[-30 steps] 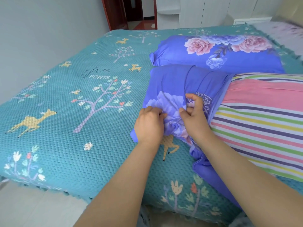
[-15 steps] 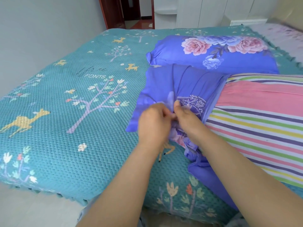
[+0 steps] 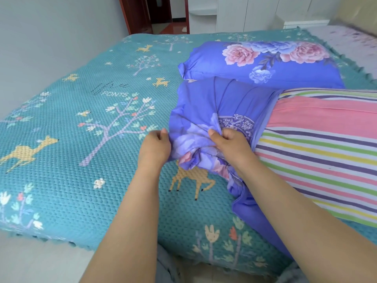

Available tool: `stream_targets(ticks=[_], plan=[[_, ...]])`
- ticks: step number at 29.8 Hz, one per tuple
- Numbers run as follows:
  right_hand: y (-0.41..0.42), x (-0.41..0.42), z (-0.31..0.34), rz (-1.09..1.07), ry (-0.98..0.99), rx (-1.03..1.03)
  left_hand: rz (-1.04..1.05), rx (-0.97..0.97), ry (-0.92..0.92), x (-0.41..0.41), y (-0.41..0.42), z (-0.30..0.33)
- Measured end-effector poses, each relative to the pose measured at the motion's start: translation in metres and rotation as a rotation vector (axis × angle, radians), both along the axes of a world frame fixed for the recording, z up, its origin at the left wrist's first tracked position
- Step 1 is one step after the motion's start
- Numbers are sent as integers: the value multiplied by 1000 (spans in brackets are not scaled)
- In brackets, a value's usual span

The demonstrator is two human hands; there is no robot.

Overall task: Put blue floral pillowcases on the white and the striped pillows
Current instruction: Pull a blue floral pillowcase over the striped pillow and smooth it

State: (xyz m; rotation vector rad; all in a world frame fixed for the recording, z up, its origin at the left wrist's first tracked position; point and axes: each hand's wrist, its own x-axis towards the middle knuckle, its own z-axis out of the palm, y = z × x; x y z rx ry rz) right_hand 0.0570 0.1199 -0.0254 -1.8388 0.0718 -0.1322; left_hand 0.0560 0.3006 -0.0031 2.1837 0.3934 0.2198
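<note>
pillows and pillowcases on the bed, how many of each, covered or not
Covered pillow: 1
Bare striped pillow: 1
Loose pillowcase, gripped by the left hand and right hand: 1
Total: 3

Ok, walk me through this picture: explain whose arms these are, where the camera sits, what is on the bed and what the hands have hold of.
There is no machine here. A person wears one wide-angle camera on the head, looking forward and down, so the two bare arms are their own.

On the teal bedspread lie two pillows. The far pillow already wears a blue floral case. The striped pillow beside it is mostly bare; a bunched blue floral pillowcase covers only its left end.

The left hand pinches the case's left edge. The right hand grips a gathered fold of the same case, close to the striped pillow.
</note>
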Motion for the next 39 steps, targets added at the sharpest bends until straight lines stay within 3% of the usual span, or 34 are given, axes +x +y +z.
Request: stream_targets(ticks=[2,4,7,10,13,16,18,21,24,27,28,30,33,36,37,39], plan=[[3,-2,-1,15,-29,7,-89,-232,100,4,0,-7],[6,-5,-2,34,-63,-1,-118,-295,-6,7,-2,-10],[10,-8,-5,38,-97,-105,-181,-131,-43,16,-2,-12],[11,-11,-13,86,-147,-266,-70,95,-135,21,-1,-8],[12,-17,-17,219,-145,-426,71,-18,-283,26,3,-3],[15,-19,-23,235,-277,-719,-35,-65,-153,29,1,-8],[18,-22,-26,184,-380,-836,-34,142,-148,29,1,-16],[20,-23,-29,106,-526,-962,56,359,-321,23,0,-9],[21,-18,-30,82,-634,-1054,47,428,-73,13,11,1],[21,-15,-30,80,-714,-1114,-236,540,306,-11,26,4],[21,-14,-30,91,-734,-1116,-378,491,387,-19,27,1],[21,-10,-28,117,-745,-1133,-505,337,356,-24,21,-7],[22,-4,-24,136,-742,-1170,-218,75,91,-22,8,-22],[22,0,-25,136,-752,-1183,-13,-340,-33,-22,-7,-27],[22,1,-26,134,-757,-1190,11,-407,-57,-22,-10,-28],[22,1,-26,133,-765,-1182,-20,-336,-118,-23,-12,-29]])
